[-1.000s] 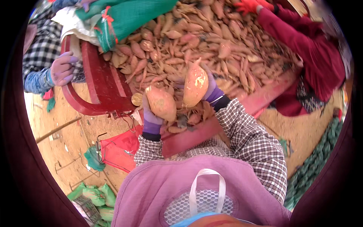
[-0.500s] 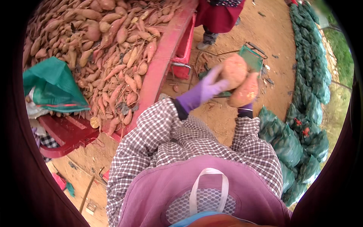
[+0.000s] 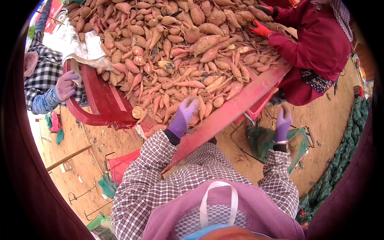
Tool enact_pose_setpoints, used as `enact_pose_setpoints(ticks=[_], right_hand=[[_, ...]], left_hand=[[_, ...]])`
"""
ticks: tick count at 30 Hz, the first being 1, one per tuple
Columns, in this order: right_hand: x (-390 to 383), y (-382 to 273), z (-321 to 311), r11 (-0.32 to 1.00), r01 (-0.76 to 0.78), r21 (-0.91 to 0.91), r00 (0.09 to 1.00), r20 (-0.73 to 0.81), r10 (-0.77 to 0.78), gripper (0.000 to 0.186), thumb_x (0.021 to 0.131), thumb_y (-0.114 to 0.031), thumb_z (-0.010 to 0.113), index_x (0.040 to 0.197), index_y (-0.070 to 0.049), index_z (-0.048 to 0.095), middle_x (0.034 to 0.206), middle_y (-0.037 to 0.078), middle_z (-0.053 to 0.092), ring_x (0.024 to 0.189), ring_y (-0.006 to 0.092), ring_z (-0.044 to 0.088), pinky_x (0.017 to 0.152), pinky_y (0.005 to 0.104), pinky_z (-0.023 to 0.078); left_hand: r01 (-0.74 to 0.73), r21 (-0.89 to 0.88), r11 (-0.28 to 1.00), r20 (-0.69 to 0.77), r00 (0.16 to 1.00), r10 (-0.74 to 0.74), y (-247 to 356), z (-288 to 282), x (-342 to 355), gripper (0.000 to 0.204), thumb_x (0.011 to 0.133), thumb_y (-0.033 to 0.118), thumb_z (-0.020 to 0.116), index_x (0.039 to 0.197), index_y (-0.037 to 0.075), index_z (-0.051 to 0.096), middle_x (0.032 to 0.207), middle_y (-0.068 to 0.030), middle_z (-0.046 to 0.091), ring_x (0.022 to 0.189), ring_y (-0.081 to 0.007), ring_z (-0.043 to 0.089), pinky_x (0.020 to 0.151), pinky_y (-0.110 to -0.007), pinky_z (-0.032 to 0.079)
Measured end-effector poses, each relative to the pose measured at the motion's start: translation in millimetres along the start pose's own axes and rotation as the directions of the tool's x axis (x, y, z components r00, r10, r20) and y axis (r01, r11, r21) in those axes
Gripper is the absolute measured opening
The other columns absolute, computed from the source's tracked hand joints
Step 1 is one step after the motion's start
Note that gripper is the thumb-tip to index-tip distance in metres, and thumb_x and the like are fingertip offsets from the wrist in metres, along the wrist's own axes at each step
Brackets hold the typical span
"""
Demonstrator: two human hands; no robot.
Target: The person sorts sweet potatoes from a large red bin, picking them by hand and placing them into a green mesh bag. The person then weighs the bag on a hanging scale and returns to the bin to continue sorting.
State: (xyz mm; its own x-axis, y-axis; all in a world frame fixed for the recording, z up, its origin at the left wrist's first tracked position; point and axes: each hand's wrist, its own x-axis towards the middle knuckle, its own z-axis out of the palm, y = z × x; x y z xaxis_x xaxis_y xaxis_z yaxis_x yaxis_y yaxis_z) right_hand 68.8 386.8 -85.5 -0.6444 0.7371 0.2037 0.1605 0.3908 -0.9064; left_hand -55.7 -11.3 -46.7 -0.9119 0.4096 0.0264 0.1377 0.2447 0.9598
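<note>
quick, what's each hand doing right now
Left hand: open, resting on the sweet potatoes at the table's near edge, nothing held.
Right hand: open and empty, above the green mesh bag.

A co-worker's red gloves [image 3: 261, 28] and a white cloth [image 3: 86, 50] lie nearby.

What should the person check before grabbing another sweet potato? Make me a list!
1. Left hand on the sweet potato pile: ok, it rests on the near edge.
2. Right hand empty: ok, nothing in it.
3. Green mesh bag open under the right hand: ok, held on a wire frame.
4. Red sorting table edge free of rolling potatoes: ok.
5. Co-worker's red glove out of the way: ok, far across the pile.
6. Bag fullness: cannot tell.
</note>
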Motion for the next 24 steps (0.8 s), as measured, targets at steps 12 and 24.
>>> enact_pose_setpoints(ticks=[12, 24], right_hand=[[206.5, -146.0, 450.9, 0.393, 0.857, -0.333, 0.425, 0.888, -0.174, 0.05, 0.094, -0.049, 0.046, 0.103, -0.009, 0.074, 0.101, 0.02, 0.07, 0.095, 0.0339, 0.067, 0.089, 0.0413, 0.05], [140.0, -159.0, 364.5, 0.969, 0.16, -0.188, 0.215, 0.965, 0.152, 0.11, 0.077, -0.066, 0.068, 0.145, 0.011, 0.031, 0.14, 0.03, 0.048, 0.129, 0.0356, 0.049, 0.106, 0.0389, 0.039]], left_hand=[[0.402, -0.911, 0.093, 0.328, 0.841, -0.43, -112.8, 40.7, 245.1, 0.084, 0.09, 0.051, 0.065, 0.147, 0.005, 0.025, 0.132, -0.0192, 0.041, 0.127, -0.0348, 0.044, 0.101, -0.048, 0.047], [0.11, -0.864, 0.491, -0.151, 0.874, -0.461, -114.1, 31.6, 204.5, 0.064, 0.092, 0.047, 0.062, 0.144, 0.022, 0.036, 0.129, -0.0102, 0.049, 0.108, -0.0328, 0.057, 0.089, -0.052, 0.052]])
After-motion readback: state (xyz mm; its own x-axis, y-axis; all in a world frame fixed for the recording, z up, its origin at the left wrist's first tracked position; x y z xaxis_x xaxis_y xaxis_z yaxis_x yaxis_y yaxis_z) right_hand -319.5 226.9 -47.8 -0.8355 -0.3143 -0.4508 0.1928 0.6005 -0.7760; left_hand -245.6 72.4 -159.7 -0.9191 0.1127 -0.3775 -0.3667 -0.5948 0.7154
